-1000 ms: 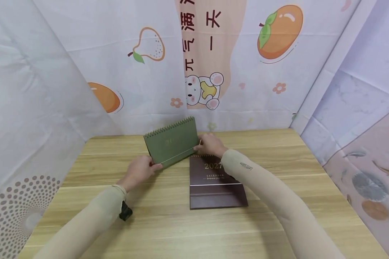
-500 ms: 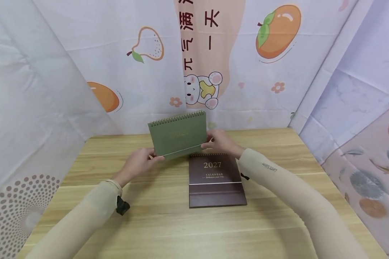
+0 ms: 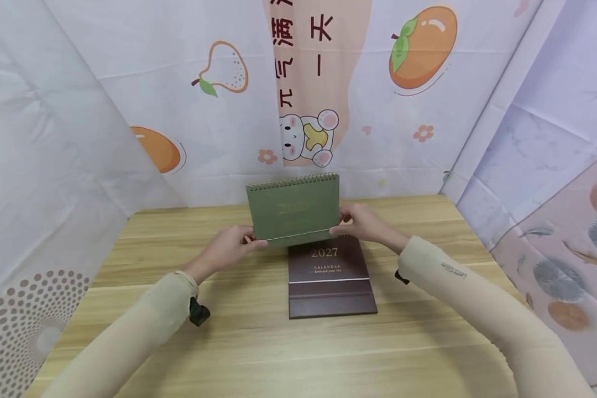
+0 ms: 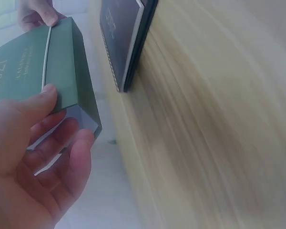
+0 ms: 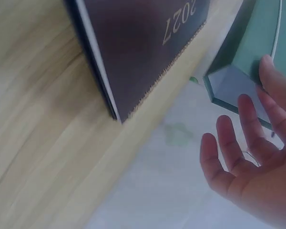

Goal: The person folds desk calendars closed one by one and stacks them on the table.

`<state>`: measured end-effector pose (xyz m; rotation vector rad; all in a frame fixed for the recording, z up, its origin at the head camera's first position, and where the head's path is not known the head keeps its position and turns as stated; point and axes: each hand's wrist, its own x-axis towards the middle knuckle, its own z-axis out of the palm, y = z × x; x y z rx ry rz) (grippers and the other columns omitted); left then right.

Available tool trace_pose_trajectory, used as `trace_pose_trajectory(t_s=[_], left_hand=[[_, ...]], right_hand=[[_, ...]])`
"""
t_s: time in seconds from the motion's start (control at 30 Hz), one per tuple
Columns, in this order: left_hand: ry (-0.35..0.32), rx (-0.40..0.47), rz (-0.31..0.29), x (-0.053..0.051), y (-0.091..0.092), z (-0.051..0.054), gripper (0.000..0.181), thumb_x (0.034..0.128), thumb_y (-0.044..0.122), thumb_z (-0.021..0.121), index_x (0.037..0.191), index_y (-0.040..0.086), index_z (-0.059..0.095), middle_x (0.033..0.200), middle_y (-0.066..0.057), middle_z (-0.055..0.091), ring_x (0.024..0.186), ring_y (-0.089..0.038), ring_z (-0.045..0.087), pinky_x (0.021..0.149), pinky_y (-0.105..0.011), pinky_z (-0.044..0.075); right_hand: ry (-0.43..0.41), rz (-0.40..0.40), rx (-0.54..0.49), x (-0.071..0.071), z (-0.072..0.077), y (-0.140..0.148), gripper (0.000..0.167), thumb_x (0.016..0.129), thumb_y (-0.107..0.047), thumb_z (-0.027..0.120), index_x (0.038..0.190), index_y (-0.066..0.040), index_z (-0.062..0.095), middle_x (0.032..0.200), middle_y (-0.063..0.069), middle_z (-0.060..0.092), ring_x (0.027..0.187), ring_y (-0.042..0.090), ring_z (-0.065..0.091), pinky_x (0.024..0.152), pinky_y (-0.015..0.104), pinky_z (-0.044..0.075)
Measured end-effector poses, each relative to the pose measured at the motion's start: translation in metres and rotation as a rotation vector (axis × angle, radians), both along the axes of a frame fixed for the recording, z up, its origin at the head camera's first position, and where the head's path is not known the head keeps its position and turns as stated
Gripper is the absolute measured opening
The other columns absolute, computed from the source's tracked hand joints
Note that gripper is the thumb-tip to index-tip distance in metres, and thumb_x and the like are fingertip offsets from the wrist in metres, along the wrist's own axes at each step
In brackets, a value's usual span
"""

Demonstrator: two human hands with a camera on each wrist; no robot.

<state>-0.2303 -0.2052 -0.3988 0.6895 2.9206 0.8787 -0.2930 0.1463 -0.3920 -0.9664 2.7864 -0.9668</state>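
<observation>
A green spiral-bound desk calendar [image 3: 296, 213] is held up, tent-shaped, behind a dark brown one. My left hand [image 3: 229, 247] grips its lower left corner, thumb on the front face. At the opposite lower corner my right hand [image 3: 365, 224] pinches it the same way. The left wrist view shows the left thumb near the white line of the green calendar [image 4: 33, 62], fingers curled at its open end. The brown 2027 calendar [image 3: 328, 276] lies flat on the table; the green one hides part of its top edge. In the right wrist view, several fingers spread below the green calendar [image 5: 250, 62].
The wooden table [image 3: 229, 342] reaches back to a white curtain [image 3: 179, 110] printed with fruit and a cartoon animal. More patterned cloth hangs along the left and right sides. Both wrists wear dark straps under cream sleeves.
Both hands have carried the green calendar to the right, lifting it off the table and turning it more level. It now stands behind the brown calendar, which has stayed in place.
</observation>
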Motion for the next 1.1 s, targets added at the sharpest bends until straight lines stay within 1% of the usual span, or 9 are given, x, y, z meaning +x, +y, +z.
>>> trace_pose_trajectory(t_s=[0.13, 0.3, 0.37, 0.47, 0.57, 0.7, 0.9, 1.0, 1.1], left_hand=[[-0.02, 0.038, -0.035, 0.0, 0.007, 0.003, 0.032, 0.0948, 0.038, 0.073, 0.076, 0.015, 0.063, 0.07, 0.002, 0.062, 0.059, -0.009, 0.054, 0.054, -0.029, 0.044], [-0.049, 0.119, -0.109, 0.004, 0.011, 0.006, 0.027, 0.0939, 0.036, 0.074, 0.075, 0.019, 0.066, 0.067, 0.006, 0.059, 0.057, -0.009, 0.05, 0.051, -0.026, 0.041], [-0.051, 0.138, -0.138, 0.005, 0.013, 0.006, 0.024, 0.0939, 0.036, 0.075, 0.077, 0.02, 0.068, 0.068, 0.008, 0.06, 0.058, -0.01, 0.05, 0.052, -0.026, 0.042], [-0.051, 0.155, -0.167, 0.006, 0.016, 0.007, 0.021, 0.0945, 0.035, 0.074, 0.08, 0.02, 0.07, 0.07, 0.008, 0.06, 0.061, -0.011, 0.052, 0.054, -0.026, 0.044], [-0.06, 0.163, -0.176, 0.007, 0.019, 0.007, 0.022, 0.0952, 0.036, 0.073, 0.083, 0.017, 0.072, 0.072, 0.005, 0.062, 0.062, -0.013, 0.052, 0.055, -0.026, 0.043], [-0.074, 0.173, -0.184, 0.008, 0.021, 0.006, 0.024, 0.0959, 0.034, 0.073, 0.086, 0.012, 0.073, 0.074, -0.002, 0.064, 0.064, -0.015, 0.053, 0.055, -0.026, 0.044], [-0.073, 0.191, -0.178, 0.011, 0.018, 0.006, 0.021, 0.0966, 0.034, 0.072, 0.084, 0.016, 0.073, 0.077, -0.006, 0.066, 0.065, -0.015, 0.055, 0.057, -0.027, 0.046], [-0.06, 0.199, -0.181, 0.013, 0.017, 0.008, 0.022, 0.096, 0.034, 0.072, 0.081, 0.018, 0.071, 0.075, -0.003, 0.064, 0.066, -0.015, 0.055, 0.058, -0.028, 0.047], [-0.048, 0.204, -0.181, 0.014, 0.016, 0.009, 0.024, 0.0954, 0.034, 0.073, 0.078, 0.019, 0.068, 0.074, 0.003, 0.06, 0.068, -0.015, 0.056, 0.059, -0.028, 0.047]], right_hand=[[0.036, 0.0, 0.019, 0.011, 0.006, 0.014, 0.022, 0.081, -0.022, 0.088, 0.073, -0.013, 0.068, 0.077, -0.004, 0.068, 0.086, 0.026, 0.065, 0.084, 0.049, 0.054], [0.005, 0.014, 0.0, 0.025, 0.012, 0.027, 0.024, 0.082, -0.022, 0.087, 0.073, -0.014, 0.066, 0.076, -0.004, 0.065, 0.084, 0.02, 0.062, 0.081, 0.047, 0.054], [-0.013, 0.02, -0.018, 0.029, 0.013, 0.032, 0.024, 0.082, -0.021, 0.087, 0.074, -0.014, 0.065, 0.076, -0.003, 0.065, 0.083, 0.019, 0.063, 0.078, 0.044, 0.054], [-0.015, 0.026, -0.037, 0.034, 0.014, 0.038, 0.024, 0.082, -0.019, 0.087, 0.074, -0.013, 0.065, 0.076, -0.004, 0.064, 0.083, 0.019, 0.064, 0.073, 0.037, 0.055], [-0.041, 0.025, -0.056, 0.036, 0.014, 0.042, 0.024, 0.082, -0.016, 0.087, 0.073, -0.012, 0.065, 0.076, -0.004, 0.065, 0.084, 0.02, 0.066, 0.071, 0.034, 0.057], [-0.092, 0.022, -0.072, 0.039, 0.014, 0.044, 0.022, 0.083, -0.017, 0.086, 0.075, -0.012, 0.066, 0.078, -0.003, 0.067, 0.085, 0.02, 0.067, 0.075, 0.037, 0.059], [-0.122, 0.027, -0.097, 0.041, 0.017, 0.041, 0.021, 0.084, -0.018, 0.086, 0.076, -0.012, 0.067, 0.078, -0.001, 0.067, 0.084, 0.02, 0.067, 0.078, 0.045, 0.059], [-0.133, 0.027, -0.107, 0.042, 0.018, 0.041, 0.022, 0.084, -0.019, 0.085, 0.076, -0.012, 0.067, 0.079, 0.0, 0.067, 0.085, 0.02, 0.067, 0.079, 0.043, 0.059], [-0.144, 0.024, -0.122, 0.042, 0.017, 0.042, 0.021, 0.085, -0.019, 0.085, 0.077, -0.012, 0.066, 0.081, 0.001, 0.067, 0.086, 0.02, 0.068, 0.078, 0.038, 0.059]])
